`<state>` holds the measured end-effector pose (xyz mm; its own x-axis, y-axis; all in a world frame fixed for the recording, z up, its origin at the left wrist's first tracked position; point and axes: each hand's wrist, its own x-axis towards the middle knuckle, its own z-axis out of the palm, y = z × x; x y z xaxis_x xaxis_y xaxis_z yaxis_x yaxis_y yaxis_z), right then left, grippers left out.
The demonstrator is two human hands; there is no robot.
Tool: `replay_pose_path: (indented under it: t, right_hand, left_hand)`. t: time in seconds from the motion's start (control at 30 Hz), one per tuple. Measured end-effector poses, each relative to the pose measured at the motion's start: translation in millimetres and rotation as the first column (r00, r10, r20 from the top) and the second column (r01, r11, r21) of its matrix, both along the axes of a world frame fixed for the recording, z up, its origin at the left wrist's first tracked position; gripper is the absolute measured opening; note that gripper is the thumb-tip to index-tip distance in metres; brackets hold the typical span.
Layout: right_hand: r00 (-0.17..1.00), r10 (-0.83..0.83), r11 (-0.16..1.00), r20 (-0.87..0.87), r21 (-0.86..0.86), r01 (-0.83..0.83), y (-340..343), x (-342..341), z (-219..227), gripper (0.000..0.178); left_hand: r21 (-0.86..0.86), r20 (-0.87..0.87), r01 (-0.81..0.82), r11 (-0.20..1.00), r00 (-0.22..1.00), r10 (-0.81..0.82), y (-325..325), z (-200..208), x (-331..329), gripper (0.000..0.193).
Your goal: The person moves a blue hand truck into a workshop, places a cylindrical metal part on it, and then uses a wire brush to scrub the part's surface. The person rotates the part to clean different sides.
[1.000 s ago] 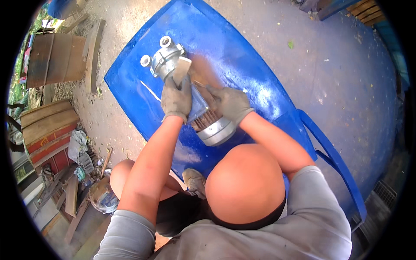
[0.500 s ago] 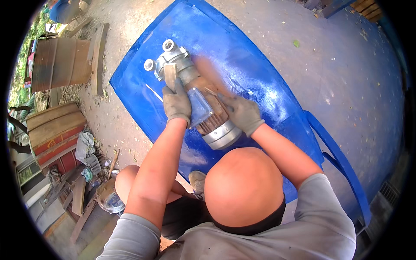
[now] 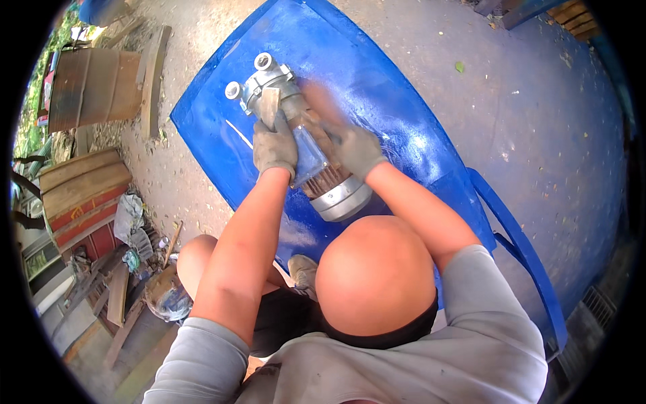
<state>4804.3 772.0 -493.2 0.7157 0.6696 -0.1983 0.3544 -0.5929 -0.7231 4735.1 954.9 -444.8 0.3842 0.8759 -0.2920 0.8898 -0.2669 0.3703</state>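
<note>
A pump with an electric motor [image 3: 330, 180] lies on its side on a blue platform cart [image 3: 377, 74]. Its silver pump head [image 3: 269, 77] with two round ports points to the far left, and its ribbed body is rusty. My gloved left hand [image 3: 276, 145] lies along the motor's left side, closed on a pale, wood-like block [image 3: 270, 101] that sticks out past the fingers beside the pump head. On the other side, my gloved right hand [image 3: 359, 149] presses curled fingers against the rusty casing. Its fingertips are blurred and partly hidden, so whatever they pinch cannot be made out.
The cart's blue handle [image 3: 518, 252] curves along the right. A rusty drum [image 3: 97, 87], a plank [image 3: 155, 84] and wooden boxes [image 3: 84, 195] stand to the left, above a heap of scrap [image 3: 124, 289]. My knee [image 3: 375, 276] is close to the motor's near end.
My right hand has slid up and left along the motor, its fingers now more curled. The pale block in my left hand has tilted slightly. The whole view has shifted a little.
</note>
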Motion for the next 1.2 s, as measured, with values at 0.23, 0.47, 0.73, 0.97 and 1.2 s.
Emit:
replay_pose_path:
  t: [0.23,0.47,0.73,0.97,1.2]
  right_hand:
    - [0.995,0.09,0.996,0.037,-0.004,-0.09,-113,-46,3,0.04]
    - [1.0,0.023,0.997,0.008,-0.071,-0.023,-138,-66,-5,0.043]
    - [0.989,0.14,0.986,-0.044,0.099,-0.135,-170,-70,32,0.039]
    - [0.971,0.13,0.984,-0.2,0.148,-0.101,-116,-63,30,0.047]
    - [0.829,0.147,0.988,-0.54,0.045,-0.146,-126,-39,59,0.049]
  left_hand:
    - [-0.026,0.004,0.006,1.0,1.0,-0.006,2,4,-4,0.076]
    - [-0.065,0.001,0.016,0.998,1.0,-0.016,2,4,-3,0.078]
    - [-0.043,0.002,0.05,0.998,0.999,-0.05,2,0,-4,0.08]
    - [-0.041,0.016,0.062,0.997,0.998,-0.062,3,0,-3,0.077]
    - [-0.043,-0.043,0.028,0.999,0.999,-0.03,1,3,-3,0.069]
